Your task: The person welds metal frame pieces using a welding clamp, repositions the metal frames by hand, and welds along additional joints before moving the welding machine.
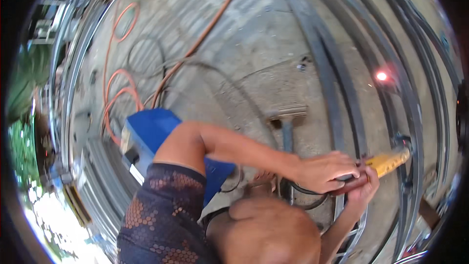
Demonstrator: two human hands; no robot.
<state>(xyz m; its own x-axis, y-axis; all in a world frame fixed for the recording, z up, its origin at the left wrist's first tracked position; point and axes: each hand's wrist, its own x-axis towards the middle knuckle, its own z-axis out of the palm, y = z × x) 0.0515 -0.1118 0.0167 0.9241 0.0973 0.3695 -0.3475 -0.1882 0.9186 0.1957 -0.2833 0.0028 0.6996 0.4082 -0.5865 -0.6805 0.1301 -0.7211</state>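
Note:
My left hand [325, 172] reaches across from the left, its fingers closed over the rear of a yellow-and-brown handheld tool [386, 163]. My right hand [364, 186] comes up from below and wraps around the tool's brown grip, close against the left hand. The exact kind of tool is unclear through the blur. Its yellow end points right, near a long dark metal bar [415, 132]; whether they touch, I cannot tell. Black cable [312, 203] loops below the left hand. Farther off, a red-white glowing spot [381, 76] shows along the metal bars.
Long metal bars [325, 68] run across the right side. A blue box-like unit [156, 127] stands beside my left arm. Orange hose [205, 32] and dark cables [224, 76] lie on the concrete floor. A T-shaped piece with a blue-grey shaft [287, 137] stands mid-floor. Ribbed grey profiles [105, 176] are at left.

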